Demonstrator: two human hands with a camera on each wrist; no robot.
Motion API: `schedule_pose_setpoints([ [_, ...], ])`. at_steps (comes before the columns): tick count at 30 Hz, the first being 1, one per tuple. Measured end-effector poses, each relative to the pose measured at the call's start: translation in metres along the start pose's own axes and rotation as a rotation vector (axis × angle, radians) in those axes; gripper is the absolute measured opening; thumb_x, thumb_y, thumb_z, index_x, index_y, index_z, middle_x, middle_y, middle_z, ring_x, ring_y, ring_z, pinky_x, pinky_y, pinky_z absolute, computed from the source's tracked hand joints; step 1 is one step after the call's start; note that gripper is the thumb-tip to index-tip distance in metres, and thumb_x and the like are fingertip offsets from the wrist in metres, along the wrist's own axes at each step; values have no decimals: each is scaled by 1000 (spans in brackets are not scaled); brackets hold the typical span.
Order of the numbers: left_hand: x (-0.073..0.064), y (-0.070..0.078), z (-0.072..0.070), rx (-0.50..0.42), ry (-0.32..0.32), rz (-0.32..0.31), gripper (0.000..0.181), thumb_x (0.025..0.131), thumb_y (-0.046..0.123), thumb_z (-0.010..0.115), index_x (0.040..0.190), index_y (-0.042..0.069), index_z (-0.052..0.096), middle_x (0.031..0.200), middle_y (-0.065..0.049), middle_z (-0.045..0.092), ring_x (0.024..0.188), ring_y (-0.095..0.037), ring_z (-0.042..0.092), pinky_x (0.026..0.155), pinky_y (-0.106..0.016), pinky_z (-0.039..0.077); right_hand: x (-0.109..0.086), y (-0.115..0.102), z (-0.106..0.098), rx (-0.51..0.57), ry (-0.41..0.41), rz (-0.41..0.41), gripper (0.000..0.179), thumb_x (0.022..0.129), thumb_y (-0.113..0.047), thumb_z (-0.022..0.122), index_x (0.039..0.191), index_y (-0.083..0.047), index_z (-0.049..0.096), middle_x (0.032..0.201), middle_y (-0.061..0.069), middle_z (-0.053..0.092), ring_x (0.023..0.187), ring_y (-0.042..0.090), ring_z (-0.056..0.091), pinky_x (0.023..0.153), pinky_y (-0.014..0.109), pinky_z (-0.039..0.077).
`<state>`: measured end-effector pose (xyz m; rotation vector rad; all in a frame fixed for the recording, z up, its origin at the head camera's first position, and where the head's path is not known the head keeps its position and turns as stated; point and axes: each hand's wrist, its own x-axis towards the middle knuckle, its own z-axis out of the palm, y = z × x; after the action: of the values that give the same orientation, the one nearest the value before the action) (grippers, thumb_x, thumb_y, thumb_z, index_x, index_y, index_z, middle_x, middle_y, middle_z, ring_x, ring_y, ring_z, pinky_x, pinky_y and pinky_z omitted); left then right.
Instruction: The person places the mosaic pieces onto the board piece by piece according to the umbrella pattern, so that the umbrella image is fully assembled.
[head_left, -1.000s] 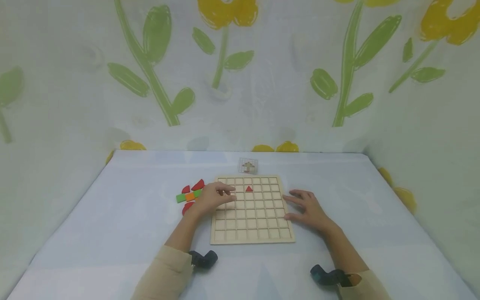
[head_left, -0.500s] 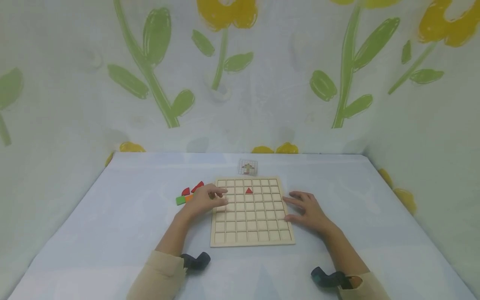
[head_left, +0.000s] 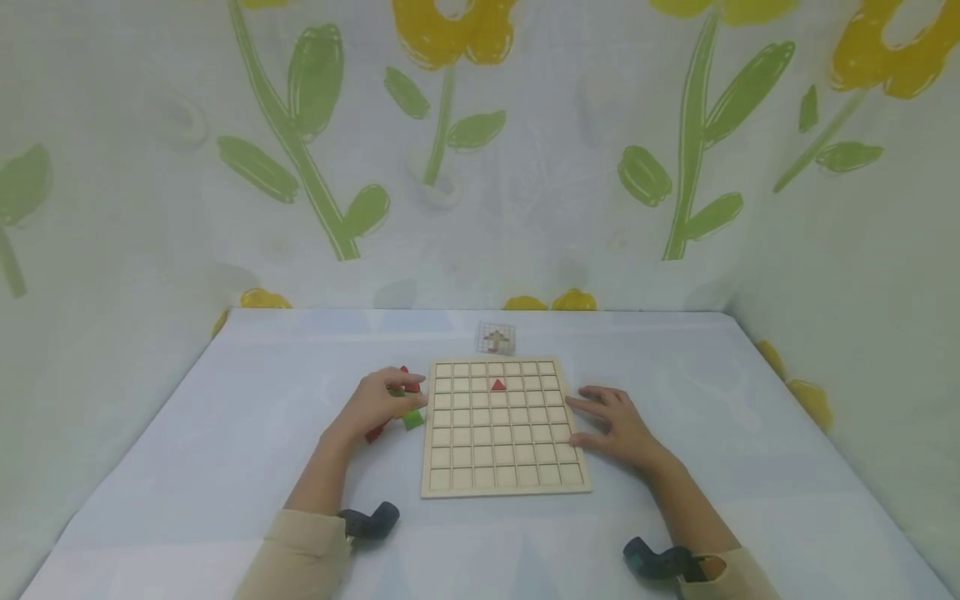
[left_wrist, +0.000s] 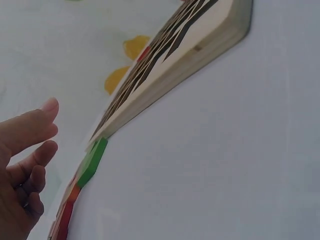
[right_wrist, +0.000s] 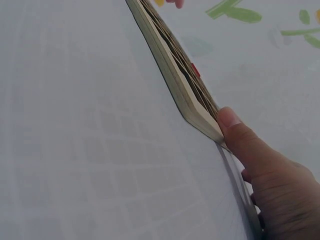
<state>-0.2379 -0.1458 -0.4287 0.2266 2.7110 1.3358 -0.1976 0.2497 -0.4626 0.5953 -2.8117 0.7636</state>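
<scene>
**Two hands at a gridded wooden board, a lone red triangle in its cells**

At centre left of the head view, the left hand [head_left: 377, 404] hovers over coloured pieces, its thumb and index finger parted by a clear gap. A green piece [head_left: 412, 419] shows below its fingertips and red pieces [head_left: 376, 432] peek out around the hand; the left wrist view adds an orange piece [left_wrist: 73, 193]. Right of centre, the right hand [head_left: 615, 425] has its fingers spread, touching the right edge of the wooden board [head_left: 506, 492].

The board lies flat at lower centre; a red triangle [head_left: 498, 385] sits in its second row from the top, fourth column. Just above is a small patterned card [head_left: 496, 338]. Beige sleeves [head_left: 296, 554] enter from the bottom. Around everything spreads a white surface [head_left: 187, 417], backed by a flower-printed wall [head_left: 525, 208].
</scene>
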Motion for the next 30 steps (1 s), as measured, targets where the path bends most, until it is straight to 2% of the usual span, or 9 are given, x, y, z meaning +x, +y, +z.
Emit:
schedule_pose_setpoints([
  [7, -3, -12, -13, -45, 37, -81, 44, 81, 35, 72, 120, 17, 65, 115, -5, 58, 101, -24, 49, 74, -28, 46, 0, -1, 0, 2, -6, 20, 60, 74, -42, 75, 127, -16, 61, 134, 13, 49, 123, 37, 37, 97, 60, 32],
  [11, -6, -18, -20, -41, 46, -96, 45, 82, 37, 71, 122, 18, 64, 113, -7, 55, 101, -24, 46, 70, -27, 45, 0, -3, 0, 6, -15, 32, 61, 74, -42, 75, 127, -16, 61, 134, 14, 49, 123, 37, 37, 97, 60, 33],
  [18, -8, -30, -31, -17, 79, -129, 49, 85, 39, 68, 126, 14, 60, 124, -11, 53, 109, -28, 47, 77, -32, 49, 0, -6, -1, 24, -15, 27, 60, 74, -40, 76, 126, -15, 61, 134, 15, 49, 123, 39, 37, 96, 60, 33],
  [22, -4, -40, -34, 5, 95, -156, 48, 86, 40, 66, 127, 15, 60, 124, -11, 53, 108, -27, 50, 79, -32, 51, -1, -5, -1, 12, -16, 23, 60, 74, -40, 76, 126, -15, 61, 134, 15, 49, 122, 39, 38, 96, 60, 33],
  [30, 4, -51, -38, -20, 75, -168, 48, 86, 38, 67, 126, 12, 61, 127, -14, 53, 115, -30, 50, 90, -42, 48, -1, -3, -1, 5, -8, 15, 60, 74, -41, 76, 127, -16, 61, 134, 14, 49, 122, 39, 38, 96, 60, 33],
])
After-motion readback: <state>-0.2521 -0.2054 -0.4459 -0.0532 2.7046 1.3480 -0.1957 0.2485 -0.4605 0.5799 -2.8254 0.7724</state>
